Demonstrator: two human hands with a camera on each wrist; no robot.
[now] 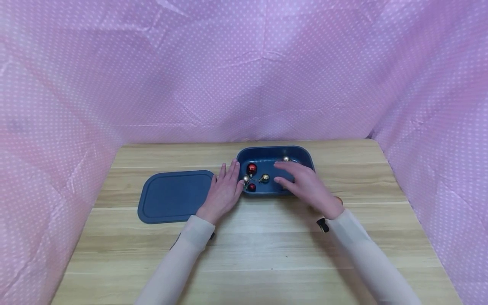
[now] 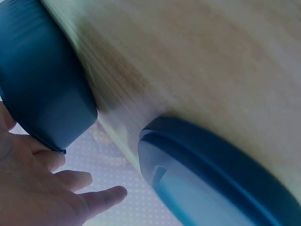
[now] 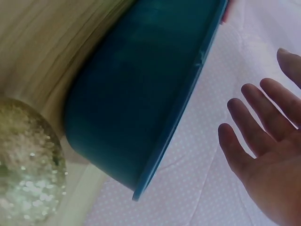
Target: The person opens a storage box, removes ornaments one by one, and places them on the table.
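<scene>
A dark blue rectangular box (image 1: 274,193) stands uncovered at the middle back of the table. Inside it lie small Christmas baubles, among them a red bauble (image 1: 251,168), a gold bauble (image 1: 264,178) and a smaller dark red bauble (image 1: 251,187). My left hand (image 1: 223,192) rests at the box's left rim, fingers extended; in the left wrist view the hand (image 2: 42,179) touches the rim from outside. Over the right half of the box hovers my right hand (image 1: 305,184), its fingers spread and holding nothing. It hides part of the interior.
The flat blue lid (image 1: 175,197) lies on the wooden table (image 1: 248,262) left of the box. A glittery gold ball (image 3: 30,165) sits outside the box, close to my right wrist. Pink dotted cloth (image 1: 228,76) hangs behind and along both sides.
</scene>
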